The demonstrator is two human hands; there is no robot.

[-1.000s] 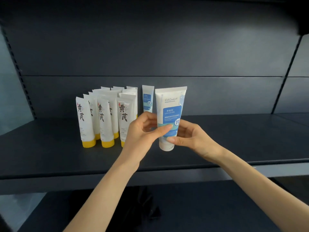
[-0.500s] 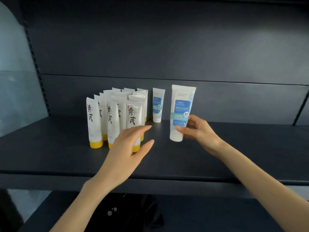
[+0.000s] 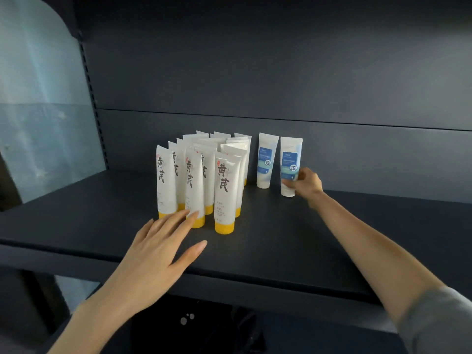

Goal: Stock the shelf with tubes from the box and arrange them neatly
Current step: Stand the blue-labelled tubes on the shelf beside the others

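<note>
Your right hand [image 3: 307, 183]: reaches deep into the shelf, thumb and fingers curled round the lower part of the right blue-label tube [image 3: 290, 159], just above its cap. The grip is narrow and closed on the tube.

Right blue-label tube: white with a blue label, upright and cap down on the shelf [image 3: 281, 238], close to the back panel [image 3: 255, 72].

Left blue-label tube [image 3: 267, 159]: the same product, also upright and cap down. It stands just beside the one you hold, with a thin gap between them. Nothing touches it.

Yellow-capped tubes [image 3: 201, 175]: a tight cluster of white tubes with large dark characters, all standing on their yellow caps in several rows, front to back. They sit left of the two blue-label tubes and reach further forward on the shelf. The front tubes are not in a straight line, and the rightmost stands nearest to you.

Your left hand [image 3: 155, 254]: wide and flat, palm down, fingers straight and slightly spread, thumb held out to the side. It holds nothing. It hangs over the front part of the shelf with its fingertips at the caps of the front-left yellow-capped tubes. You cannot tell from this view whether they touch.

Your grey sleeve [image 3: 439, 320]: shows on your right arm at the lower right.

Surroundings: a slotted upright [image 3: 89, 98] runs up the left side of the back panel, with a pale blue wall [image 3: 38, 111] beyond it.
</note>
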